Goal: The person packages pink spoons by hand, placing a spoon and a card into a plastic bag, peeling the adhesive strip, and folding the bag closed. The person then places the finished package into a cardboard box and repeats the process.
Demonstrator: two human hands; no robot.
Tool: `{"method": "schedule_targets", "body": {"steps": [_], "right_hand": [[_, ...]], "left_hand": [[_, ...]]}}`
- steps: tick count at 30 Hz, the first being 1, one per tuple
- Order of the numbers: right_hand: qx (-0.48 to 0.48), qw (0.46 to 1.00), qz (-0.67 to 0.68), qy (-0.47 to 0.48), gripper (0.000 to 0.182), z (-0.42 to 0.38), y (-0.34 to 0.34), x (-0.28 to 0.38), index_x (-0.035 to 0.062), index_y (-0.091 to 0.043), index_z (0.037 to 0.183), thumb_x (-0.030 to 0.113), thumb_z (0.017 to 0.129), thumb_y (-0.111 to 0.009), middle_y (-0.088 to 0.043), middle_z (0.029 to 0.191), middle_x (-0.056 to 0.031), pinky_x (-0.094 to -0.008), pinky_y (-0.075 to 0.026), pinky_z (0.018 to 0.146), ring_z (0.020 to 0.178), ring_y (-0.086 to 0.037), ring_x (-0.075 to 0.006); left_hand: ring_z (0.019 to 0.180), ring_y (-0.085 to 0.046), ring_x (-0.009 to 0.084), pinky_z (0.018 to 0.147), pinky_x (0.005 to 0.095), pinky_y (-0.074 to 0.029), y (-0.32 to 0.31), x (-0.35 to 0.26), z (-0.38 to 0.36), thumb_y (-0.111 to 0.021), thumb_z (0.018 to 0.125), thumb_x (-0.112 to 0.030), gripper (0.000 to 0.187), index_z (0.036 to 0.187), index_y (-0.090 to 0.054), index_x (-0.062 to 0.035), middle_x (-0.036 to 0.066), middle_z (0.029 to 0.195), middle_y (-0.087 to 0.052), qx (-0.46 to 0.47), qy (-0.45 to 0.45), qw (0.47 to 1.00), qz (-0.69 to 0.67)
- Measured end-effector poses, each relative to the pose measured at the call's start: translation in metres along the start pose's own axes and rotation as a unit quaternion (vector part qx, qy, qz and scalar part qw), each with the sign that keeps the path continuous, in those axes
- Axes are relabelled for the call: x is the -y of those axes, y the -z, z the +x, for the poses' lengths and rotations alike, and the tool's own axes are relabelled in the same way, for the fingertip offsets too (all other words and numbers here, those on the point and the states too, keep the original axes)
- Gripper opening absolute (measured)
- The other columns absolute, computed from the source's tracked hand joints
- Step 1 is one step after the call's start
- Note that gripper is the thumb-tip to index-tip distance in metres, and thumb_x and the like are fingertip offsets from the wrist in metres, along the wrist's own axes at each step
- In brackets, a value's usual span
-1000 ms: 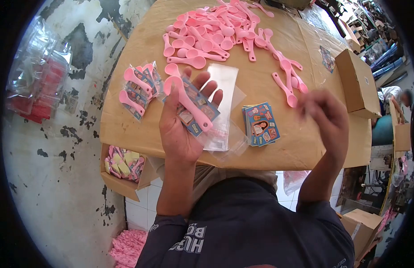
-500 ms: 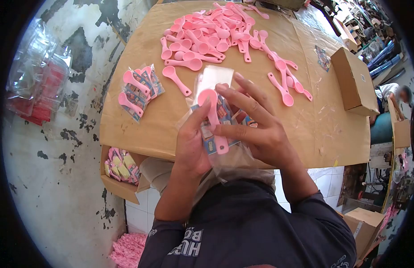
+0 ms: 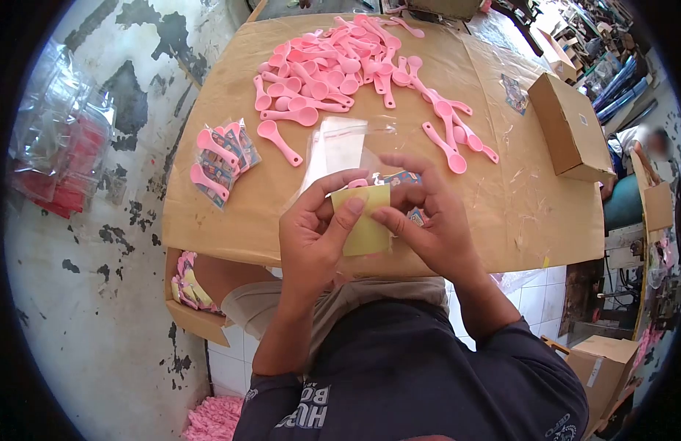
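Observation:
A yellow-green card (image 3: 368,228) is between my two hands near the table's front edge. My left hand (image 3: 316,228) grips its left side, thumb on its face. My right hand (image 3: 432,220) is at its upper right corner, thumb close to the card and fingers curled behind. Part of a pink spoon (image 3: 357,183) shows over the card's top edge. Just beyond lie clear bags with a white insert (image 3: 340,144). Blue printed cards (image 3: 404,178) show partly behind my right fingers. A single pink spoon (image 3: 279,142) lies left of the bags.
Pink spoons (image 3: 333,62) are heaped at the back of the table (image 3: 230,228). Filled packets (image 3: 221,163) lie left, more spoons (image 3: 458,132) right. A cardboard box (image 3: 572,128) stands at the right edge; an open box (image 3: 197,321) sits below left. A person (image 3: 634,140) is far right.
The yellow-green card now shows between my hands, where the pink spoon and printed card were. The spoon is mostly hidden. The clear bags with the white insert lie on the table. The view has shifted slightly.

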State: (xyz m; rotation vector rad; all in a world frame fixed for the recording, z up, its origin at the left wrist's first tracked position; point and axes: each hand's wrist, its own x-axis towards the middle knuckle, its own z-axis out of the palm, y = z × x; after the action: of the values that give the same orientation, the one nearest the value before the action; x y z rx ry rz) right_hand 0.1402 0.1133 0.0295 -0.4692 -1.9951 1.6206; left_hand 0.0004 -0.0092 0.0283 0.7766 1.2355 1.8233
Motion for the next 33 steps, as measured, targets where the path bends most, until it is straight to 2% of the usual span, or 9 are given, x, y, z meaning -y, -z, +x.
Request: {"method": "schedule_targets", "body": {"steps": [3,5,9,11,18,21,23,26,33], "right_hand": [[-0.120,0.986,-0.064,0.094,0.048,0.002,-0.001,0.002,0.0043,-0.056,0.135,0.007,0.091,-0.077,-0.072,0.102,-0.0106,-0.0285,-0.052,0.071,0.084,-0.067,-0.0153],[-0.226,0.894,-0.274,0.273,0.039,0.007,0.004,0.006,0.0065,-0.066,0.124,0.003,0.087,-0.077,-0.070,0.113,-0.0135,-0.0346,-0.052,0.078,0.096,-0.066,-0.0241],[-0.217,0.855,-0.341,0.324,0.032,0.015,0.004,0.018,0.0067,-0.073,0.112,0.001,0.081,-0.078,-0.066,0.121,-0.0139,-0.0418,-0.050,0.088,0.106,-0.062,-0.0315],[-0.222,0.833,-0.379,0.338,0.032,0.018,0.002,0.021,0.0061,-0.075,0.109,0.000,0.079,-0.079,-0.067,0.120,-0.0118,-0.0457,-0.048,0.092,0.108,-0.061,-0.0319],[-0.217,0.824,-0.386,0.353,0.031,0.019,0.004,0.016,0.0047,-0.075,0.108,0.000,0.077,-0.078,-0.067,0.117,-0.0123,-0.0448,-0.049,0.090,0.106,-0.061,-0.0332],[-0.220,0.833,-0.368,0.350,0.027,0.021,0.006,0.016,0.0039,-0.073,0.104,-0.001,0.077,-0.078,-0.068,0.112,-0.0118,-0.0439,-0.050,0.088,0.102,-0.062,-0.0323],[-0.210,0.842,-0.348,0.353,0.023,0.022,0.008,0.018,0.0032,-0.071,0.099,-0.001,0.077,-0.077,-0.068,0.108,-0.0111,-0.0418,-0.050,0.085,0.099,-0.063,-0.0310],[-0.208,0.855,-0.335,0.337,0.022,0.022,0.013,0.017,0.0029,-0.069,0.097,-0.002,0.077,-0.076,-0.068,0.107,-0.0112,-0.0403,-0.051,0.083,0.096,-0.064,-0.0301],[-0.245,0.906,-0.212,0.271,0.012,0.030,0.035,0.013,-0.0004,-0.066,0.097,-0.003,0.086,-0.069,-0.069,0.103,-0.0141,-0.0374,-0.054,0.088,0.098,-0.068,-0.0247]], "left_hand": [[0.092,-0.072,0.0123,0.073,0.0259,-0.061,-0.004,-0.001,-0.003,-0.064,0.103,-0.011,0.041,0.142,-0.056,-0.0006,0.014,0.112,-0.076,-0.014,-0.038,0.997,0.069],[0.091,-0.072,0.0113,0.072,0.0231,-0.058,-0.014,-0.006,-0.007,-0.065,0.102,-0.009,0.047,0.148,-0.054,-0.0055,0.014,0.110,-0.077,-0.031,-0.032,0.996,0.072],[0.075,-0.065,0.0050,0.063,0.0203,-0.050,-0.017,0.008,-0.008,-0.065,0.100,-0.007,0.056,0.154,-0.049,-0.0091,0.008,0.094,-0.076,-0.013,-0.076,0.991,0.114],[0.061,-0.047,0.0007,0.057,0.0198,-0.038,-0.014,0.009,-0.009,-0.065,0.098,-0.006,0.061,0.156,-0.048,-0.0095,-0.003,0.069,-0.060,0.017,-0.078,0.985,0.154],[0.058,-0.029,0.0022,0.055,0.0204,-0.030,-0.009,0.017,-0.011,-0.068,0.095,-0.006,0.062,0.154,-0.050,-0.0088,-0.007,0.062,-0.031,0.030,-0.092,0.977,0.189],[0.057,-0.029,0.0025,0.055,0.0205,-0.030,-0.011,0.011,-0.012,-0.068,0.095,-0.006,0.062,0.154,-0.050,-0.0074,-0.006,0.061,-0.037,0.036,-0.074,0.986,0.144],[0.093,-0.068,0.0085,0.080,0.0229,-0.052,-0.008,0.004,-0.014,-0.064,0.100,-0.002,0.064,0.159,-0.039,-0.0042,0.012,0.101,-0.076,0.085,-0.025,0.975,0.203],[0.067,-0.047,0.0008,0.064,0.0183,-0.037,-0.014,0.012,-0.013,-0.069,0.095,-0.005,0.065,0.156,-0.046,-0.0064,0.005,0.074,-0.069,0.067,-0.080,0.984,0.141],[0.090,-0.065,0.0042,0.077,0.0190,-0.049,-0.004,0.004,-0.011,-0.066,0.100,-0.007,0.058,0.155,-0.046,-0.0044,0.012,0.095,-0.079,0.088,-0.008,0.990,0.112]]}}
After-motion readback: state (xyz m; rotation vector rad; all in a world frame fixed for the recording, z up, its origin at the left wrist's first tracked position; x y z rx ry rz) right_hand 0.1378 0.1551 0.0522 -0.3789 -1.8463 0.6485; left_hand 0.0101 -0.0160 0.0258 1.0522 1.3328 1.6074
